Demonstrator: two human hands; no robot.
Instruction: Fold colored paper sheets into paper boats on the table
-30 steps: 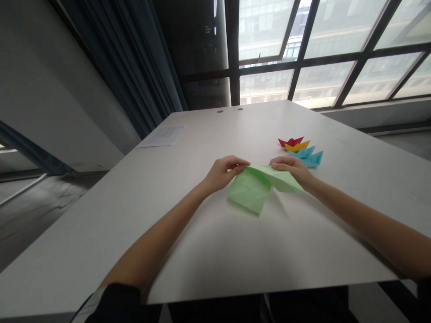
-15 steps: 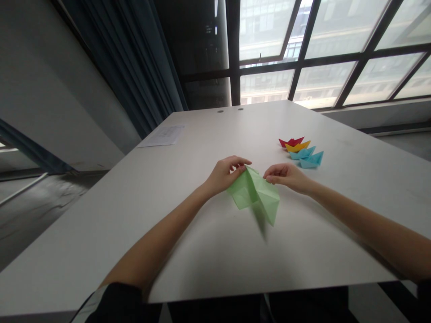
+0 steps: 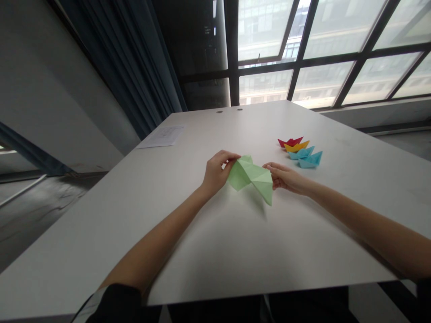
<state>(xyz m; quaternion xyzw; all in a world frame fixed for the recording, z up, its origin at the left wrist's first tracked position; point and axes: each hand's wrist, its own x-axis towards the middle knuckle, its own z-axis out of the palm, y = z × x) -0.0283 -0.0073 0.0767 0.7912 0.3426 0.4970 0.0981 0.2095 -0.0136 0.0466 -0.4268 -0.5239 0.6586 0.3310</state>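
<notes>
A light green sheet of creased paper (image 3: 253, 174) is raised above the white table between my two hands. My left hand (image 3: 218, 169) pinches its upper left edge between thumb and fingers. At the paper's right side, my right hand (image 3: 284, 176) has its fingers closed on the edge, some of them hidden behind the sheet. The paper has several fold lines, and one corner points down toward the table, over its shadow.
Folded paper boats, one red (image 3: 290, 142), one yellow (image 3: 296, 146) and two blue (image 3: 310, 159), stand in a row beyond my right hand. A printed sheet (image 3: 162, 136) lies at the left edge of the white table (image 3: 188, 251).
The green paper has tilted, its lower corner rising and its surface spreading flatter. My left hand has shifted slightly left and up; my right fingers have moved partly behind the paper.
</notes>
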